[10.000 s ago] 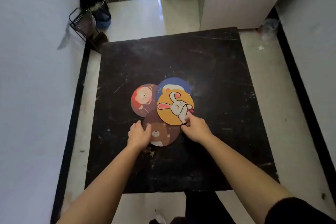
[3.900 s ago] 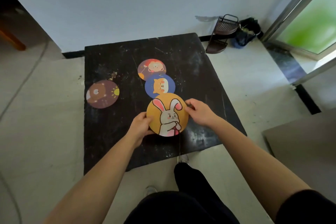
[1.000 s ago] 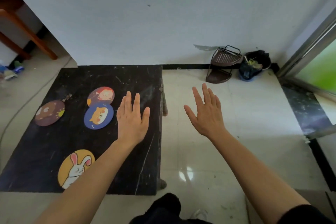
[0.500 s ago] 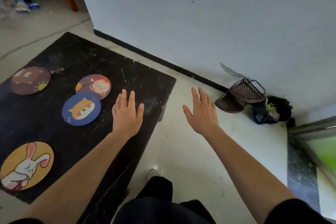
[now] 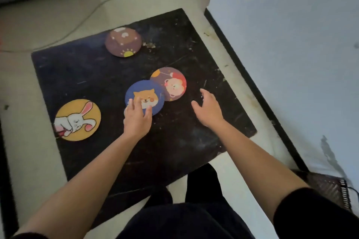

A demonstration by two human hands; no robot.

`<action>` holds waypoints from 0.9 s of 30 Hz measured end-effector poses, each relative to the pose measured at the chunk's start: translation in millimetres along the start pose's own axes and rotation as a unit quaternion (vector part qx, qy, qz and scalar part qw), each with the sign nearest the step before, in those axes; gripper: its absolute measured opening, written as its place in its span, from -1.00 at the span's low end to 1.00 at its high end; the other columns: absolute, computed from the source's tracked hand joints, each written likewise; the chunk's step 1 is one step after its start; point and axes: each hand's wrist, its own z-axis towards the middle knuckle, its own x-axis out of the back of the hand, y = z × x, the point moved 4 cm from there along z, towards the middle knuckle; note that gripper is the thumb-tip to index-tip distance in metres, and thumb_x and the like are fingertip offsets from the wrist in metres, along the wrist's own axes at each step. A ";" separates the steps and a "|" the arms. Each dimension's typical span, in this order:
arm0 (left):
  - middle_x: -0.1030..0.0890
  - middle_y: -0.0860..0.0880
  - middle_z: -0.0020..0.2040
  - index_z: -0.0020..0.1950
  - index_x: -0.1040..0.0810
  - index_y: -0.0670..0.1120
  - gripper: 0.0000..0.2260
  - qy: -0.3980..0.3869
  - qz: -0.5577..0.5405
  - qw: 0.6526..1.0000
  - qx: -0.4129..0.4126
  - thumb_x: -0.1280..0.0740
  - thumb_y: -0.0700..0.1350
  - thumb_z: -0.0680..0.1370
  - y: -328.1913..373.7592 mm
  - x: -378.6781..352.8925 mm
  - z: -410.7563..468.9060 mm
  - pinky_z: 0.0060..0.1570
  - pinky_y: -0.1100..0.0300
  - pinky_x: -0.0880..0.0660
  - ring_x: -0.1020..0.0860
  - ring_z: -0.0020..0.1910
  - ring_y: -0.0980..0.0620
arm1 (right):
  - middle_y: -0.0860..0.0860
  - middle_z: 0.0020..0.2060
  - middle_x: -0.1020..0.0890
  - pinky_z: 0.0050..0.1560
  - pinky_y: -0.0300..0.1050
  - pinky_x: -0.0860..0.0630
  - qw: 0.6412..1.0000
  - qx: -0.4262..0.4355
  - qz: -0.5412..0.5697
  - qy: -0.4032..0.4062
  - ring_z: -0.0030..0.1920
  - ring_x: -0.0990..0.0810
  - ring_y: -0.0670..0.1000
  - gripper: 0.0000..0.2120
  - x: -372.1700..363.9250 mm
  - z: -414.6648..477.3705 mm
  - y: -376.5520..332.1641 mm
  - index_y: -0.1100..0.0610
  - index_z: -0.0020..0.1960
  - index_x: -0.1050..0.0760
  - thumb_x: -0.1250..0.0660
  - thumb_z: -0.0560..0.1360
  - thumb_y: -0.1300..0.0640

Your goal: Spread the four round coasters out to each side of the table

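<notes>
The black tabletop (image 5: 81, 75) has plenty of bare room along its near and right edges. Rabbit coaster (image 5: 77, 120) and brown coaster (image 5: 123, 42) are parked at edges already. The blue coaster (image 5: 144, 97), overlapping the red-haired coaster (image 5: 168, 84) mid-table, is pressed under the left hand (image 5: 137, 120), grip flat; probably best slid flat. Right hand (image 5: 208, 110) is spread apart, empty.

I can read no words, numbers or brand marks anywhere here. The four round coasters (image 5: 145, 98) on my counter (image 5: 174, 141) carry only cartoon animal drawings, with no lettering on them.
</notes>
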 end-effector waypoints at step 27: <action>-0.60 -0.05 0.10 0.22 -0.54 -0.09 -0.76 0.170 -0.354 0.862 0.322 -0.35 -0.19 0.55 -5.6 -10.5 2.7 -0.06 0.12 -0.54 -0.55 0.09 0.00 | 0.01 0.12 -0.64 0.06 0.05 -0.60 0.966 0.074 0.068 -0.238 0.13 -0.60 0.04 -0.72 -58.4 89.2 -35.4 0.06 0.26 -0.54 -0.27 0.59 0.03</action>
